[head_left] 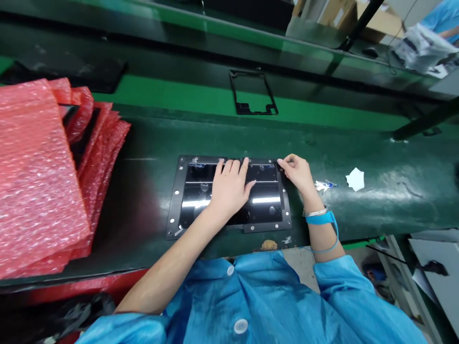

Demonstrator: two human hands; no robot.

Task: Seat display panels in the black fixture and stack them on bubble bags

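Black frame [172, 203] lying crosswise, left hand [229, 188] over its middle, right hand [297, 174] at its far right corner

In the head view, we see the frame flat on the green surface [145, 196], straight in front of us, with a glossy dark screen [265, 203] inside its border. Its long axis runs left to right, roughly along the near edge of the surface.

Our left hand is spread flat, palm down, across the middle of the screen, fingers pointing away from us and reaching the far border. It grips nothing. Our right hand is the nearer one to the far right corner: thumb and forefinger are drawn together right there, but we cannot tell whether anything is caught between them. From that hand, the frame lies to the left and toward us, so in our judgement this corner, with the left hand resting well inboard of it, is the relation that counts.

Around the frame, a stack of red bubble wrap [39, 167] stands well to the left, a thin black bracket [243, 107] lies beyond it, and a shiny plastic scrap [323, 185] and a piece of white paper [355, 179] lie to the right.
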